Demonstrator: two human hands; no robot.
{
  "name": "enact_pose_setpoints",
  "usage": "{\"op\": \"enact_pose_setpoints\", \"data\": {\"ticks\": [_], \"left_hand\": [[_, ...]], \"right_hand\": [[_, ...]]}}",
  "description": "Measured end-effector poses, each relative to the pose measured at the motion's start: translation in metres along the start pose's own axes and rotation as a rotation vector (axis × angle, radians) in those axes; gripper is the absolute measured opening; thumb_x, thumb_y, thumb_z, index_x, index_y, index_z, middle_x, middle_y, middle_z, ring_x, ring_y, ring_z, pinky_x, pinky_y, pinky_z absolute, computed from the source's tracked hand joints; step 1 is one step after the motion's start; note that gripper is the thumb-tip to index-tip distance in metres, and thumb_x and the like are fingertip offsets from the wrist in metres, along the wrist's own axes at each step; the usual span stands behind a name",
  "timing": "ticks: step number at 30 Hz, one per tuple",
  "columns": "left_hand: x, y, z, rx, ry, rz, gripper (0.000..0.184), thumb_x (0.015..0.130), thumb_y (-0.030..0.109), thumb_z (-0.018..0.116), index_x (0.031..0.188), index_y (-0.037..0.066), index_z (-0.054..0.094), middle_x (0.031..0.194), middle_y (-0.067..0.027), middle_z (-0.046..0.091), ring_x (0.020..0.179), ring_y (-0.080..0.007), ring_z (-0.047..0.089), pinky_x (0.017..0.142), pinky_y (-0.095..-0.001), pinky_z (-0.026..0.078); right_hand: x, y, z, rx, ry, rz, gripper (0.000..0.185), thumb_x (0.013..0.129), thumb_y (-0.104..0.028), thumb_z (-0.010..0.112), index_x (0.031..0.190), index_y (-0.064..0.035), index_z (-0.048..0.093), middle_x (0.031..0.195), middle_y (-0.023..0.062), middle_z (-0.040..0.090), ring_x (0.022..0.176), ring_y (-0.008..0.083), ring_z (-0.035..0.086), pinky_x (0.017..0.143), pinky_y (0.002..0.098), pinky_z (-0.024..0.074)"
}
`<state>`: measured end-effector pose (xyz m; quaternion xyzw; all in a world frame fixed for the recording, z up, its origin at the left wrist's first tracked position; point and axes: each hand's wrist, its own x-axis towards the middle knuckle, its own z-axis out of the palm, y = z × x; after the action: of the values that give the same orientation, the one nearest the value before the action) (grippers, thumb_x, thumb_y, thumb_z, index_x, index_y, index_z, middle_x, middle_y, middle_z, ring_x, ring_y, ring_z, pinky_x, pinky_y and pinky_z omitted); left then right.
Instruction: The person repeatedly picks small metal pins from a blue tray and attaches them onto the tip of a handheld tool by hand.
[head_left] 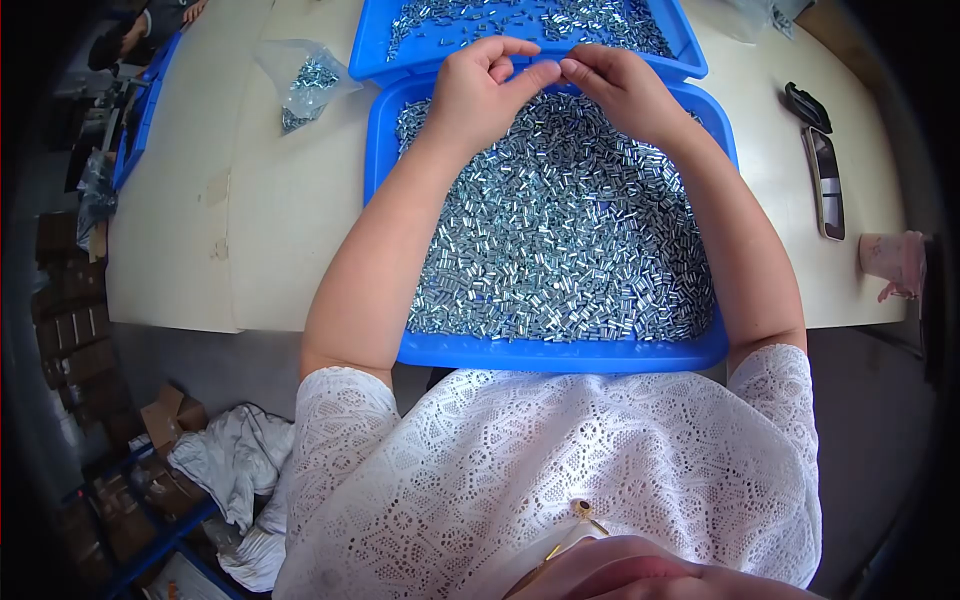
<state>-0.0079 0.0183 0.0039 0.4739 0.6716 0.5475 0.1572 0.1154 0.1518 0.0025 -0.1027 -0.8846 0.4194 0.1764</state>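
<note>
My left hand point(483, 95) and my right hand point(628, 92) meet above the far edge of a blue tray point(560, 357) heaped with small silvery metal pins point(560, 240). The left fingers are curled, with the thumb tip close to the right fingertips. On the right, thumb and forefinger are pinched together. Anything held between the fingertips is too small to make out. Just beyond my hands is a second blue tray point(375, 66), with more metal pins point(610, 28) spread thinly over its bottom.
A clear plastic bag point(308, 85) with metal pieces lies left of the trays. To the right are a phone point(826, 182), a black object point(808, 107) and a pinkish cup point(890, 258). Another person's hand point(193, 10) shows at top left. Boxes and cloth lie below the table's left side.
</note>
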Motion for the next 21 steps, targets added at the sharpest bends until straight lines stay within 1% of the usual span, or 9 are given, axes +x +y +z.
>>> {"op": "enact_pose_setpoints", "data": {"ticks": [2,4,7,11,13,14,17,19,21], "left_hand": [[0.001,-0.001,-0.001,-0.055,0.04,-0.049,0.014,0.075,0.012,0.068,0.084,0.003,0.063,0.054,0.0062,0.04,0.05,-0.0034,0.035,0.046,-0.0197,0.032],[0.002,-0.003,-0.005,0.103,-0.08,-0.064,0.016,0.077,0.014,0.067,0.088,0.004,0.063,0.058,0.0085,0.038,0.055,-0.0009,0.036,0.049,-0.0177,0.031],[0.001,-0.007,-0.004,0.047,-0.058,0.064,0.017,0.08,0.019,0.064,0.086,0.003,0.063,0.059,0.0074,0.045,0.054,-0.0011,0.036,0.048,-0.0183,0.03],[0.001,-0.002,-0.003,0.037,-0.011,0.061,0.015,0.08,0.017,0.064,0.083,0.003,0.062,0.059,0.0076,0.044,0.054,-0.0009,0.035,0.048,-0.0184,0.029],[0.001,-0.001,-0.005,0.093,-0.092,-0.143,0.012,0.077,0.013,0.066,0.082,0.003,0.061,0.056,0.0088,0.037,0.053,-0.0004,0.034,0.047,-0.0177,0.028],[0.001,-0.003,-0.004,0.092,-0.091,-0.143,0.012,0.077,0.013,0.066,0.082,0.003,0.061,0.056,0.0088,0.037,0.053,-0.0004,0.034,0.047,-0.0177,0.028],[0.0,-0.006,-0.002,0.086,-0.07,-0.03,0.013,0.078,0.015,0.066,0.083,0.003,0.062,0.057,0.0089,0.037,0.052,-0.0006,0.034,0.047,-0.0181,0.028],[-0.001,-0.004,-0.002,0.101,0.0,0.121,0.015,0.079,0.017,0.065,0.082,0.003,0.062,0.056,0.0082,0.042,0.052,-0.0006,0.035,0.046,-0.0183,0.028],[-0.001,0.0,-0.001,0.086,0.001,0.063,0.014,0.079,0.016,0.065,0.082,0.003,0.062,0.056,0.0082,0.042,0.052,-0.0007,0.034,0.046,-0.0181,0.028]], "right_hand": [[0.0,-0.001,0.0,0.0,0.006,-0.012,0.026,0.089,-0.025,0.049,0.085,-0.0004,0.059,0.062,0.0084,0.053,0.057,0.0148,0.048,0.055,0.0299,0.0391],[0.0,-0.001,-0.001,-0.045,-0.017,-0.002,0.027,0.089,-0.025,0.049,0.086,-0.0004,0.059,0.064,0.009,0.054,0.058,0.0151,0.049,0.056,0.0299,0.0397],[-0.001,-0.004,-0.001,-0.001,0.013,0.004,0.026,0.089,-0.025,0.049,0.086,-0.0005,0.059,0.063,0.0089,0.054,0.057,0.0155,0.049,0.056,0.0303,0.0395],[0.001,0.002,0.0,-0.022,0.007,-0.009,0.026,0.089,-0.024,0.049,0.087,-0.0004,0.059,0.065,0.009,0.055,0.058,0.0154,0.05,0.056,0.0301,0.0403],[0.001,0.005,0.001,-0.034,0.009,-0.03,0.025,0.089,-0.024,0.049,0.088,-0.0002,0.059,0.067,0.0089,0.057,0.059,0.0151,0.051,0.057,0.0297,0.041],[0.001,0.004,0.001,-0.035,0.008,-0.031,0.025,0.089,-0.024,0.049,0.088,-0.0002,0.059,0.067,0.0089,0.057,0.059,0.0151,0.051,0.057,0.0297,0.041],[0.001,0.001,0.001,-0.002,0.021,-0.025,0.025,0.089,-0.023,0.049,0.088,-0.0002,0.058,0.068,0.0088,0.058,0.061,0.0151,0.051,0.058,0.0294,0.0415],[0.0,-0.002,-0.001,0.031,-0.001,0.011,0.025,0.089,-0.024,0.049,0.088,-0.0002,0.058,0.068,0.009,0.057,0.061,0.0153,0.051,0.059,0.0295,0.0416],[0.002,0.008,0.004,0.029,0.014,-0.024,0.026,0.089,-0.024,0.049,0.088,-0.0001,0.059,0.068,0.009,0.058,0.061,0.015,0.051,0.059,0.0294,0.0417]]}}
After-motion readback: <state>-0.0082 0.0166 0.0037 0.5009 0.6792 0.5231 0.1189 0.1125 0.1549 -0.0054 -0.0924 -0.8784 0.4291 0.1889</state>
